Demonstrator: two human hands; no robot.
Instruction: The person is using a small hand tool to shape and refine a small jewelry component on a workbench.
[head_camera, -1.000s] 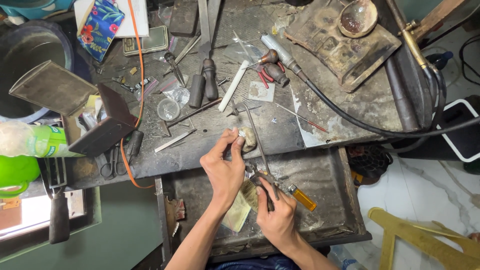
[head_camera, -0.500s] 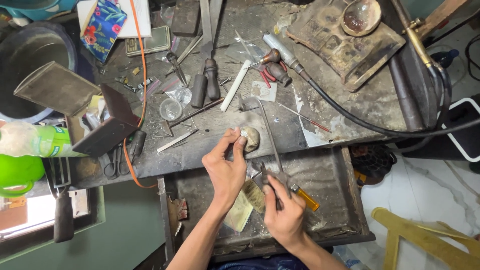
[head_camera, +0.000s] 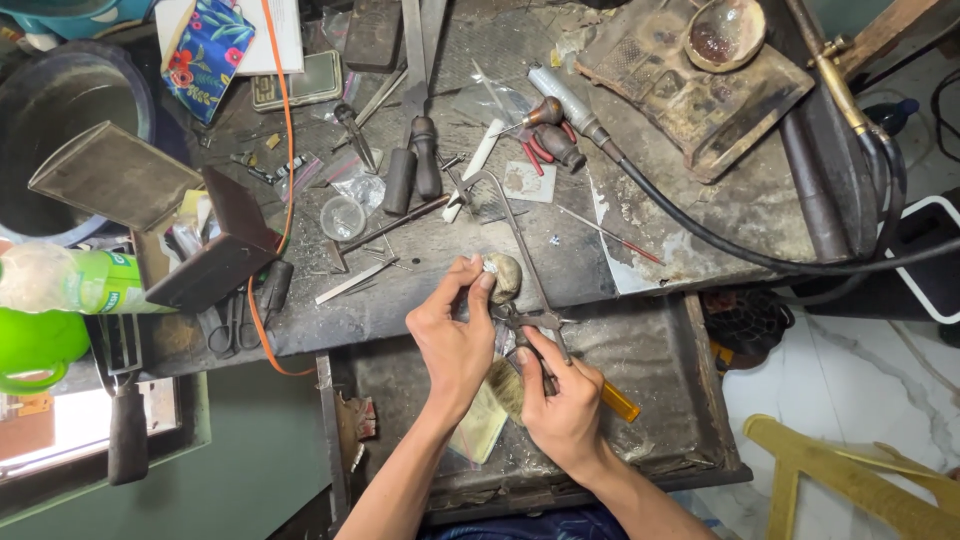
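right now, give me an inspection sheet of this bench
surface: dark, worn bench with an open drawer below its front edge
job's things: small pale piece pinched at the bench pin; saw with an orange handle, frame reaching up over the bench
clutter: pliers, files, scissors, glass dish, scorched block with a bowl, green bottle
grippers: left hand holds the piece; right hand grips the saw handle
cables: black hose across the bench; orange cord on the left
surroundings: pale floor, yellow chair, green mug
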